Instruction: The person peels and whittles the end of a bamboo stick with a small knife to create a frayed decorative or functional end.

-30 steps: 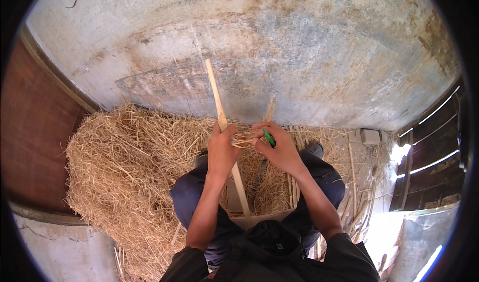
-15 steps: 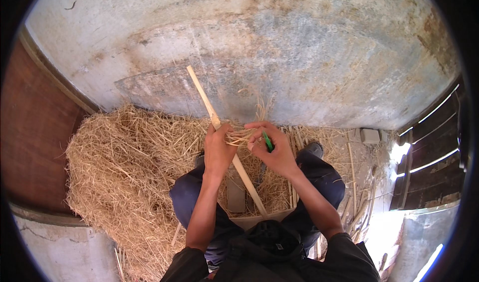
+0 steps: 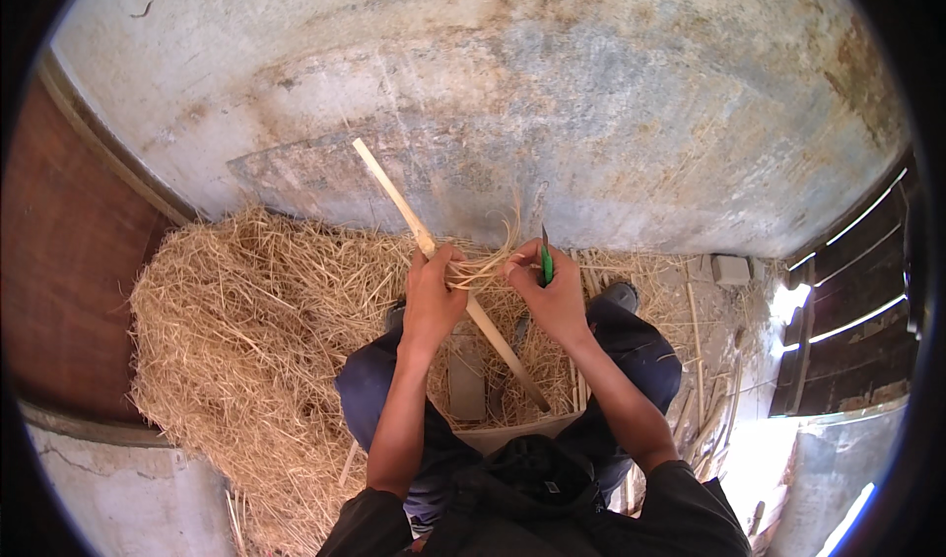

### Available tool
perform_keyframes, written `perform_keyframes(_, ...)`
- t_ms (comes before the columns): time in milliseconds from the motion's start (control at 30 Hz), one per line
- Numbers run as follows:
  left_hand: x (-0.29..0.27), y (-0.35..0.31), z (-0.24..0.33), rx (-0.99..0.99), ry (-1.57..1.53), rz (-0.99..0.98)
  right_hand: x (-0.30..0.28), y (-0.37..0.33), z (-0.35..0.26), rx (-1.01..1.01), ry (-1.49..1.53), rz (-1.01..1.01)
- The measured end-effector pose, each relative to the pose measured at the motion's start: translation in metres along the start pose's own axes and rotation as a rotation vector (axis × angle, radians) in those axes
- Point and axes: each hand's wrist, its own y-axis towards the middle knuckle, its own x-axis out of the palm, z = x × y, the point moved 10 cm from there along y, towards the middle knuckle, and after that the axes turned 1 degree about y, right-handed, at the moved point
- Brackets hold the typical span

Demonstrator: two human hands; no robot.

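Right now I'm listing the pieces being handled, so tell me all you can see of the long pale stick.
The long pale stick looks like split bamboo or wood: narrow, nearly straight, yellowish, with a thicker joint just above the left hand, which is closed around it. It slants from upper left, seen against the stained wall, down to lower right between the knees, its lower end darker. Whether that end touches the straw is unclear.
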Motion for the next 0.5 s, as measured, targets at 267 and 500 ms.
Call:
perform_keyframes(267, 0.0, -0.003, -0.001, -0.029, -0.09, -0.042, 0.011, -0.001, 0.017, 0.082, 0.113, -0.09)
perform_keyframes(500, 0.004, -0.003, -0.004, -0.044, -0.068, -0.111, -0.003, 0.006, 0.008, 0.093, 0.166, -0.001)
